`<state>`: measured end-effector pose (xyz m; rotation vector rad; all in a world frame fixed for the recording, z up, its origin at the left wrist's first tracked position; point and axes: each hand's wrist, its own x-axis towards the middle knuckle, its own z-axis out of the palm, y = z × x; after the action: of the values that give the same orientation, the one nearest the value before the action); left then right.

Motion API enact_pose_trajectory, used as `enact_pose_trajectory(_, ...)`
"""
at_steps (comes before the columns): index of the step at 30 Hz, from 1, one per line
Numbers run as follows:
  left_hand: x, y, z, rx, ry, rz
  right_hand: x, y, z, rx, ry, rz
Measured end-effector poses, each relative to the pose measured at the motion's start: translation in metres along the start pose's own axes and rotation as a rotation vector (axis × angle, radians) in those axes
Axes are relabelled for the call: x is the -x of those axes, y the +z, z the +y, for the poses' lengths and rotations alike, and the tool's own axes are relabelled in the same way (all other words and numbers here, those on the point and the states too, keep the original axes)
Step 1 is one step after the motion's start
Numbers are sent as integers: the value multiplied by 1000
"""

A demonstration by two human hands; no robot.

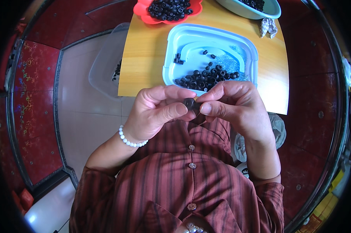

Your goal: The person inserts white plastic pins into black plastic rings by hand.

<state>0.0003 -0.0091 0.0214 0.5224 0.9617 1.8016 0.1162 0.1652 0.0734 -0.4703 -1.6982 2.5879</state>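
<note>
The small black piece (189, 103) is in the air in front of the wearer's body, just beyond the near side of the table (144, 54); whether it is one part or two joined is hidden by the fingers. The left hand (156, 106) has its grip clamped on the piece's left side, between thumb and fingers; the right hand (235, 108) has its grip clamped on the other side, thumb and forefinger pinched together on it.

Just beyond the hands, the light-blue tray (165, 66) rests on the table, its near rim partly covered by the fingers. A pile of black parts (206, 79) lies along its near side, a few smaller black bits (178, 59) lie apart, and a clear, bubbly patch (227, 62) fills its right part; its material is unclear.

Farther off stand a red scalloped dish (139, 8) heaped with black parts and, at the far right, a pale blue-green basin (247, 14) holding more. A knotted grey-white cloth (268, 28) lies just beside the basin.

Left of the table, a clear plastic bin (101, 70) with black pieces is partly hidden by the tabletop. Crinkled translucent plastic (277, 130) shows beside the right forearm.
</note>
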Motion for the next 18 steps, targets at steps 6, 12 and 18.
enact_pose_trajectory(6,-1,4,1,-100,85,-26,1,2,-3,100,-20,29)
enact_pose_trajectory(12,-3,2,-7,-205,219,-49,-4,-4,11,-191,31,-63)
enact_pose_trajectory(18,-12,10,-14,-344,409,-38,-3,-14,47,-575,173,-181)
